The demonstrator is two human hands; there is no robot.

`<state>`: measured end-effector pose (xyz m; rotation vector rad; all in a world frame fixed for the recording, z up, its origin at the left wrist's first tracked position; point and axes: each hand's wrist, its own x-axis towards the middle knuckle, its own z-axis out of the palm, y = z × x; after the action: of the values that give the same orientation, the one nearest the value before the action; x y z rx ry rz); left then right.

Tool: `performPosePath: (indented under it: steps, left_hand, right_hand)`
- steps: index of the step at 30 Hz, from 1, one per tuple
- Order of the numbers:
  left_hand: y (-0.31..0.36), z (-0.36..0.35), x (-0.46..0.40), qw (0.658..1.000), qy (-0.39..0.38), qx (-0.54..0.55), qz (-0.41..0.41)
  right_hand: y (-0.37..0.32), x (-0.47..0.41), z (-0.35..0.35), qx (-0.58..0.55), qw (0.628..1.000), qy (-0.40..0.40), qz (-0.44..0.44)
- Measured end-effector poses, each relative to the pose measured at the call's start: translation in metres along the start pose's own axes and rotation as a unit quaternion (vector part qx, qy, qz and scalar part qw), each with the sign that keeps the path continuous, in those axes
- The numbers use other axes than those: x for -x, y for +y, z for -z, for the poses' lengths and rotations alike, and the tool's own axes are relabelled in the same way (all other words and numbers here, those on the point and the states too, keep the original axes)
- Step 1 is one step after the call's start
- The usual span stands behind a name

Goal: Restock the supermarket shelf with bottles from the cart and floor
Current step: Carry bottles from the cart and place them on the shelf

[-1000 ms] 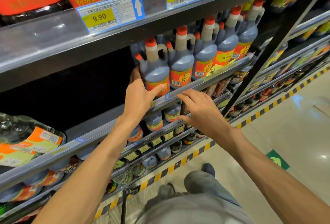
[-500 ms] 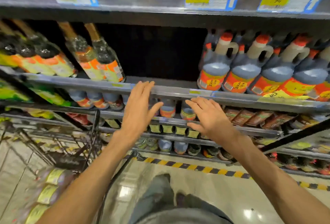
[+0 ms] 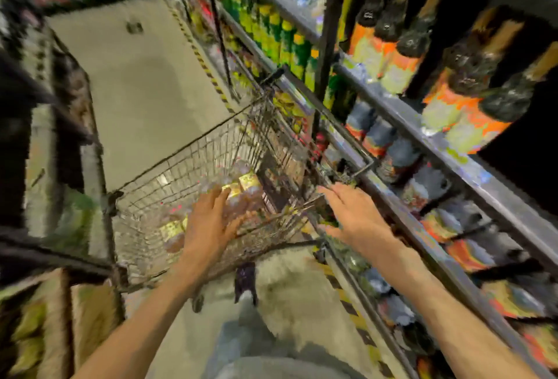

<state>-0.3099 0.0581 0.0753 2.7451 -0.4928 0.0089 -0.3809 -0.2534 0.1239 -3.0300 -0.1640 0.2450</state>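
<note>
Restocking is judged unfinished: bottles (image 3: 235, 194) are seen lying in the cart (image 3: 193, 167) beside the shelf (image 3: 422, 125), while left hand (image 3: 211, 224) and right hand (image 3: 353, 218) are spread open, nothing held.

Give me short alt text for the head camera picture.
Two bare hands, left hand and right hand, reach empty toward bottles in a wire shopping cart beside stocked supermarket shelves. The picture is motion-blurred.

Two bare hands reached over a wire cart beside stocked shelves.
The left hand (image 3: 211, 221) hovered, fingers spread, above bottles (image 3: 238, 188) in the cart (image 3: 187, 164); the right hand (image 3: 353, 218) was spread near the shelf (image 3: 422, 134) on the right.
</note>
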Motion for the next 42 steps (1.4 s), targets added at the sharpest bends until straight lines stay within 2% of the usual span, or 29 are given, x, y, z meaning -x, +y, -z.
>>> performPosePath:
  steps: [5, 10, 16, 20, 24, 26, 28, 30, 32, 35, 37, 42]
  left_hand:
    - [-0.107, 0.000, -0.017, 0.993, 0.003, 0.007, 0.117]
    - [-0.195, -0.021, -0.044, 0.973, -0.075, 0.020, 0.219]
    - [-0.237, -0.050, -0.072, 0.943, -0.159, 0.045, 0.289]
    - [-0.242, -0.085, -0.101, 0.938, -0.200, 0.067, 0.277]
    - [-0.249, -0.149, -0.129, 0.917, -0.214, 0.149, 0.303]
    - [-0.255, -0.190, -0.141, 0.890, -0.232, 0.189, 0.345]
    - [-0.253, -0.207, -0.161, 0.865, -0.206, 0.246, 0.386]
    - [-0.249, -0.221, -0.180, 0.861, -0.202, 0.255, 0.392]
    - [-0.249, -0.239, -0.191, 0.838, -0.199, 0.267, 0.431]
    - [-0.254, -0.269, -0.193, 0.809, -0.091, 0.313, 0.490]
    - [-0.262, -0.297, -0.184, 0.793, -0.063, 0.341, 0.501]
    - [-0.274, -0.282, -0.178, 0.757, -0.040, 0.426, 0.494]
  right_hand:
    - [-0.079, -0.110, -0.012, 0.017, 0.997, -0.022, 0.069]
    - [-0.140, -0.213, -0.032, -0.006, 0.992, -0.090, 0.093]
    - [-0.174, -0.278, -0.079, -0.015, 0.983, -0.150, 0.105]
    - [-0.176, -0.315, -0.115, -0.001, 0.972, -0.208, 0.106]
    - [-0.170, -0.346, -0.154, 0.011, 0.968, -0.227, 0.102]
    - [-0.164, -0.354, -0.177, 0.011, 0.968, -0.231, 0.098]
    - [-0.151, -0.358, -0.207, -0.008, 0.974, -0.203, 0.098]
    - [-0.146, -0.362, -0.230, -0.022, 0.977, -0.187, 0.099]
    - [-0.141, -0.364, -0.251, -0.052, 0.979, -0.178, 0.088]
    - [-0.136, -0.365, -0.276, -0.115, 0.975, -0.182, 0.056]
    - [-0.134, -0.363, -0.288, -0.111, 0.980, -0.159, 0.048]
    - [-0.139, -0.397, -0.306, -0.216, 0.957, -0.178, -0.077]
